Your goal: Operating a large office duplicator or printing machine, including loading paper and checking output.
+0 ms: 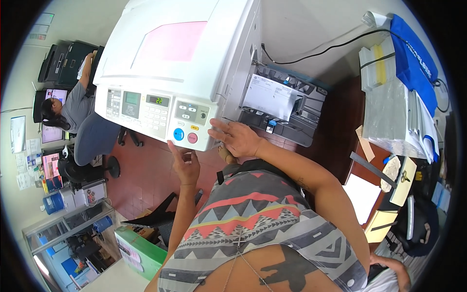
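In front of me stands a large white copier-like machine (160, 92) with a pink patch on its lid. Its control panel (141, 109) carries a small screen, a lit display, several keys, a round blue button (179, 134) and a round red button (192, 138). My left hand (185, 164) is at the panel's front edge just below the blue button, index finger stretched out, holding nothing. My right hand (237, 138) is empty, with fingers extended against the panel's right corner. Printed white paper (270, 96) lies on the grey side tray (304, 127) to the right.
A black cable (331, 47) runs along the wall. Wrapped paper stacks (386, 121) and a blue bag (412, 58) sit on the brown table at right. Leftward, another person (80, 104) sits on a blue chair (95, 138). A green box (141, 250) stands lower left.
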The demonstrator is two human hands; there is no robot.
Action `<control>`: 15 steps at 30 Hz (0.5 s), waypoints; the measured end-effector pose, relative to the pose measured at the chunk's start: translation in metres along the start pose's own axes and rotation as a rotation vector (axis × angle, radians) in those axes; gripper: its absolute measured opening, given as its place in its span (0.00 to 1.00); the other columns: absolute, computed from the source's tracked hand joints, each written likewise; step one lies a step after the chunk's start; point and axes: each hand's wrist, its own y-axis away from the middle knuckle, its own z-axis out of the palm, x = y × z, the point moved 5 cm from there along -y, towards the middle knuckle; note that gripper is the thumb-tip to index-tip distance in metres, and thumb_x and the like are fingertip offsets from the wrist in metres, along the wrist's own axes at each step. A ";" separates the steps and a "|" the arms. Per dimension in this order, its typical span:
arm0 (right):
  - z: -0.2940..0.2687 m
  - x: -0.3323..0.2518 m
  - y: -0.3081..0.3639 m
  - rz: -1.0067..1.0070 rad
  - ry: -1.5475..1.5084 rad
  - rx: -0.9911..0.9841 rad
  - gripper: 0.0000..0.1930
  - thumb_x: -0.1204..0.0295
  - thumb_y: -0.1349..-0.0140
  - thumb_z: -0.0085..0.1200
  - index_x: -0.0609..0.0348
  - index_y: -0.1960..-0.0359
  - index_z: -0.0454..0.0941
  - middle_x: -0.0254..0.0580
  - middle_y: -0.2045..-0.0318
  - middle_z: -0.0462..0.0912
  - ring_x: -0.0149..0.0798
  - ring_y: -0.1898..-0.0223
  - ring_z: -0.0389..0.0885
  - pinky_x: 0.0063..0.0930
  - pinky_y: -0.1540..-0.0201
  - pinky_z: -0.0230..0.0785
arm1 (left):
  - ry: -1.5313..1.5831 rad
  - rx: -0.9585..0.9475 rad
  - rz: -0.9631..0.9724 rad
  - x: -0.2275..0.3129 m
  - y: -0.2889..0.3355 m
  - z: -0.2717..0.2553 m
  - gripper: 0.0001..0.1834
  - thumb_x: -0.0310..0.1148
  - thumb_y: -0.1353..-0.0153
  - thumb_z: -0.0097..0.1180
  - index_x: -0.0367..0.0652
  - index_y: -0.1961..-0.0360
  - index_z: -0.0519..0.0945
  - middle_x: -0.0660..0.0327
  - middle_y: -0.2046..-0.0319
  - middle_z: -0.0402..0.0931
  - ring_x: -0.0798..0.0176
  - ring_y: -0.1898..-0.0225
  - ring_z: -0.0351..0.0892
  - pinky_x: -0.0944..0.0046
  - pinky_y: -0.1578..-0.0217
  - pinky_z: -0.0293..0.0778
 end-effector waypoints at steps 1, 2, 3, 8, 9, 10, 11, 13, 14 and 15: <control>0.000 0.000 0.000 0.002 0.015 -0.009 0.43 0.77 0.46 0.55 0.37 0.25 0.58 0.36 0.25 0.60 0.44 0.63 0.75 0.39 0.52 0.75 | -0.002 0.002 0.012 0.000 0.000 0.000 0.54 0.16 0.44 0.60 0.36 0.21 0.40 0.57 0.67 0.84 0.63 0.74 0.84 0.65 0.74 0.77; 0.000 0.000 0.000 0.005 0.002 -0.010 0.43 0.77 0.46 0.55 0.37 0.25 0.58 0.36 0.25 0.60 0.44 0.63 0.75 0.39 0.52 0.75 | -0.002 0.011 0.023 0.000 0.000 -0.001 0.54 0.16 0.44 0.60 0.36 0.21 0.40 0.57 0.67 0.84 0.63 0.75 0.84 0.65 0.74 0.77; 0.000 0.000 0.000 0.007 -0.001 -0.015 0.43 0.76 0.46 0.55 0.37 0.25 0.57 0.36 0.25 0.60 0.44 0.63 0.75 0.38 0.51 0.75 | -0.004 0.004 0.025 0.000 0.000 -0.001 0.54 0.16 0.44 0.60 0.36 0.21 0.40 0.57 0.67 0.84 0.63 0.75 0.84 0.65 0.74 0.77; 0.000 0.000 0.000 0.001 0.013 -0.011 0.43 0.76 0.44 0.54 0.36 0.24 0.56 0.36 0.24 0.59 0.43 0.63 0.75 0.38 0.51 0.75 | -0.017 0.011 0.042 -0.001 0.000 -0.002 0.54 0.15 0.44 0.60 0.35 0.22 0.40 0.58 0.67 0.84 0.63 0.75 0.84 0.65 0.74 0.77; 0.000 0.000 0.000 -0.001 0.007 -0.004 0.44 0.76 0.45 0.54 0.36 0.24 0.56 0.36 0.24 0.59 0.43 0.63 0.75 0.38 0.51 0.75 | -0.020 0.000 0.045 -0.001 0.000 -0.001 0.54 0.15 0.44 0.60 0.35 0.22 0.40 0.58 0.67 0.84 0.63 0.75 0.84 0.65 0.74 0.77; 0.000 0.000 0.000 -0.003 0.000 0.003 0.44 0.76 0.45 0.55 0.36 0.24 0.56 0.36 0.24 0.59 0.43 0.63 0.75 0.37 0.51 0.75 | -0.011 0.001 0.051 -0.001 0.000 -0.001 0.54 0.15 0.44 0.60 0.36 0.21 0.40 0.58 0.68 0.84 0.63 0.75 0.84 0.65 0.74 0.77; 0.000 0.001 0.000 -0.002 0.001 0.003 0.44 0.76 0.45 0.55 0.36 0.24 0.56 0.36 0.24 0.59 0.43 0.63 0.75 0.37 0.51 0.75 | 0.005 0.011 0.057 -0.001 0.000 -0.001 0.54 0.15 0.44 0.60 0.36 0.21 0.40 0.58 0.68 0.84 0.64 0.75 0.84 0.65 0.74 0.76; 0.002 0.001 0.000 -0.004 0.004 -0.020 0.45 0.77 0.46 0.55 0.36 0.24 0.56 0.36 0.24 0.59 0.43 0.64 0.74 0.38 0.51 0.75 | -0.005 0.000 0.051 -0.001 0.000 0.000 0.54 0.15 0.44 0.60 0.36 0.21 0.40 0.58 0.68 0.84 0.64 0.75 0.84 0.65 0.75 0.76; 0.002 0.002 0.000 -0.004 0.005 -0.020 0.45 0.77 0.46 0.55 0.36 0.24 0.56 0.36 0.24 0.59 0.43 0.64 0.74 0.38 0.51 0.75 | -0.002 0.008 0.045 -0.001 0.000 -0.001 0.54 0.15 0.44 0.60 0.36 0.21 0.40 0.58 0.68 0.83 0.64 0.75 0.84 0.65 0.76 0.76; 0.002 0.002 0.000 -0.006 0.005 -0.014 0.45 0.77 0.46 0.55 0.36 0.24 0.56 0.36 0.24 0.60 0.43 0.64 0.74 0.37 0.52 0.76 | -0.008 -0.002 0.046 -0.001 0.000 0.000 0.54 0.15 0.44 0.60 0.36 0.21 0.40 0.58 0.68 0.83 0.64 0.75 0.84 0.65 0.76 0.76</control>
